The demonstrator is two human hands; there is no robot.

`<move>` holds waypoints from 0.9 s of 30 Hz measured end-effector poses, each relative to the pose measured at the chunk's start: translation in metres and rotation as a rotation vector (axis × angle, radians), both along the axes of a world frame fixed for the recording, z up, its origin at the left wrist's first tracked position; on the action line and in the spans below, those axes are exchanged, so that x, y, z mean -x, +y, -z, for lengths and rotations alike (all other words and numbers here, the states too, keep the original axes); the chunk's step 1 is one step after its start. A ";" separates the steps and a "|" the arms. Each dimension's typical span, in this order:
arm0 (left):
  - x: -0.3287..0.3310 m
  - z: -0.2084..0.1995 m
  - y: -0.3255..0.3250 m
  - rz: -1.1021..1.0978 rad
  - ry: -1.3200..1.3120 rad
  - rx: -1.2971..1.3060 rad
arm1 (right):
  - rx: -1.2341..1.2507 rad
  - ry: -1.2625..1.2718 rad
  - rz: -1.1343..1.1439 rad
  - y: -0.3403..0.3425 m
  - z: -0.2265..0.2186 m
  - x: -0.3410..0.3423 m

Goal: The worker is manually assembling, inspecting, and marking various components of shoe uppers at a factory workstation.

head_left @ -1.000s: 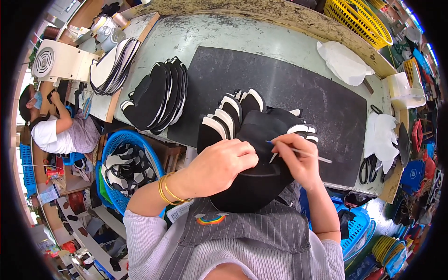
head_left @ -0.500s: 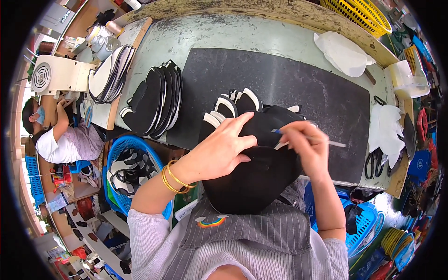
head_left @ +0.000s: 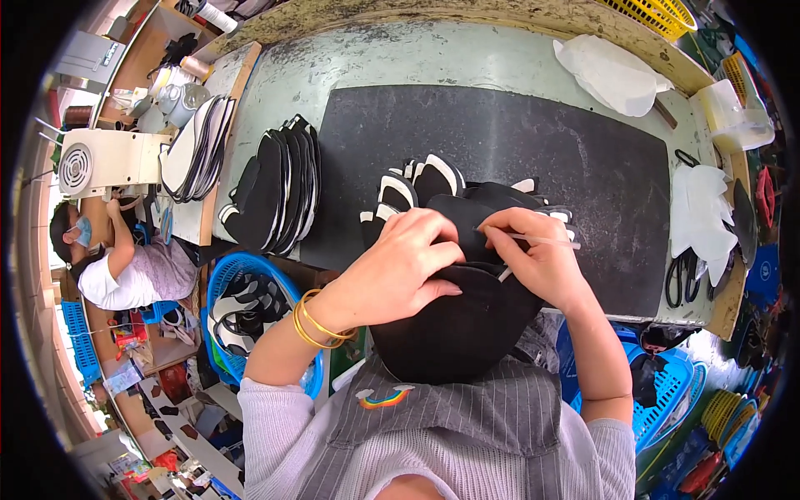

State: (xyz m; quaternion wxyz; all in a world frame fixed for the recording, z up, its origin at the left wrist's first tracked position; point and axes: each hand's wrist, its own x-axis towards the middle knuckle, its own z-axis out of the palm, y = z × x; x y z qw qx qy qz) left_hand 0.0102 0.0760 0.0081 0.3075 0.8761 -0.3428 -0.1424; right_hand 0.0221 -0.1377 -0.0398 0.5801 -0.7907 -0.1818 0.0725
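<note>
Your left hand [head_left: 408, 262] lies flat on the black fabric piece [head_left: 454, 329], fingers pressed together and bearing down on its upper edge. Your right hand [head_left: 542, 262] pinches a thin white stick [head_left: 546, 242] between thumb and fingertips. The stick's long axis runs nearly level, its free end pointing to your right, its near end meeting the fabric between your two hands.

The black fabric piece sits at the near edge of the dark mat [head_left: 533, 142], overhanging toward your body. Its long axis runs from the mat toward you, the rounded end nearest you. Just beyond your hands, black pieces with white edging [head_left: 417, 183] fan out on the mat.

Left of the mat, a stack of black curved pieces [head_left: 279, 196] stands on edge on the grey table [head_left: 400, 58]. Pale white sheets lie at the far right corner [head_left: 612, 75] and at the right edge [head_left: 700, 217]; black scissors [head_left: 683, 279] lie beside the latter. A blue basket [head_left: 242, 308] sits below the table on your left. No label or sign can be made out.
</note>
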 end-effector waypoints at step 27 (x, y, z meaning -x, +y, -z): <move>0.005 -0.007 -0.005 -0.113 -0.150 -0.008 | -0.520 0.090 0.363 -0.025 -0.014 -0.019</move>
